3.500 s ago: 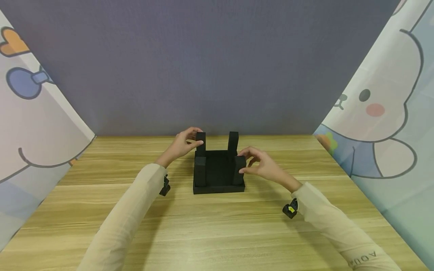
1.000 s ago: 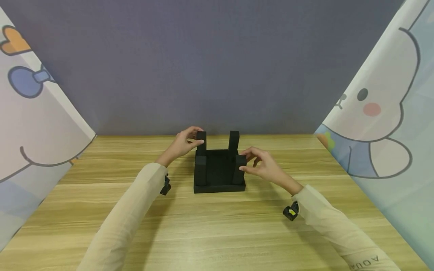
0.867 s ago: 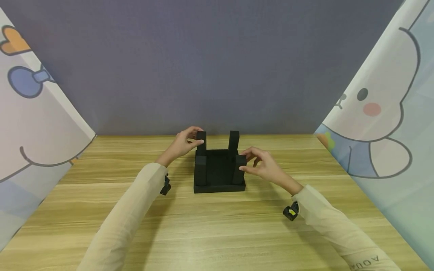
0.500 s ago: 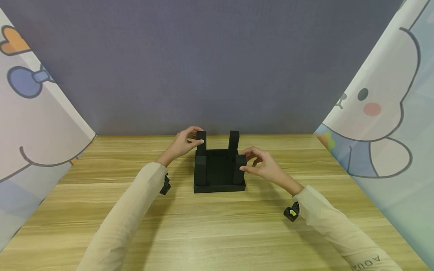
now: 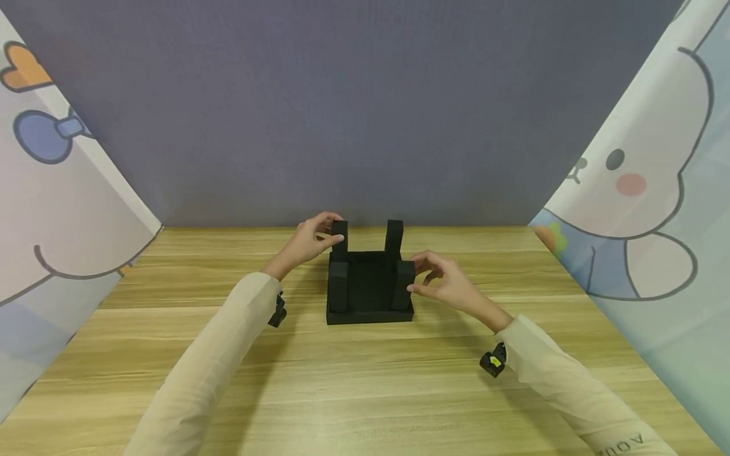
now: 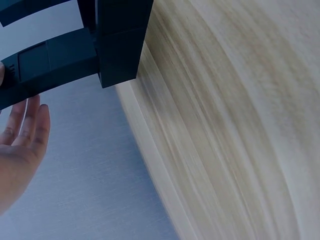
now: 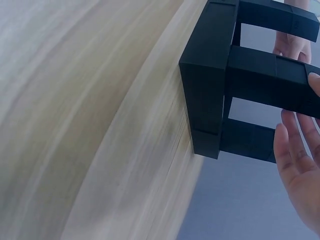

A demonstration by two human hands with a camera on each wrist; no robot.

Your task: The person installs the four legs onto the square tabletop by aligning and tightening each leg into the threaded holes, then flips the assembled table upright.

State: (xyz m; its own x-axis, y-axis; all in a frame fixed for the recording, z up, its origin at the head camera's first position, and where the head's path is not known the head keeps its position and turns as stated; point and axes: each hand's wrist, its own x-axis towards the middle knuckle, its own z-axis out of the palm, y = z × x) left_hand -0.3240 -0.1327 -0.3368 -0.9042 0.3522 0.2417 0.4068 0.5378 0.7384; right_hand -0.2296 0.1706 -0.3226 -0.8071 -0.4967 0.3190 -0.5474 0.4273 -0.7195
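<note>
A black square base lies on the table with an upright post at each corner, like a small upturned table. My left hand pinches the top of the far left post between thumb and fingers. At the near right post, my right hand has its thumb on the front face and its fingers behind. In the right wrist view the thumb overlaps that post's end. Neither hand is on the near left post or the far right post.
The wood-grain table meets a grey-blue panel just behind the base. Cartoon-printed cloths hang at the left and right. A small black device sits under each sleeve, the right one bearing a yellow mark.
My right hand has shifted slightly right and down, its thumb now nearer the post's outer edge. The left hand keeps its grip, and the base and posts stay in place.
</note>
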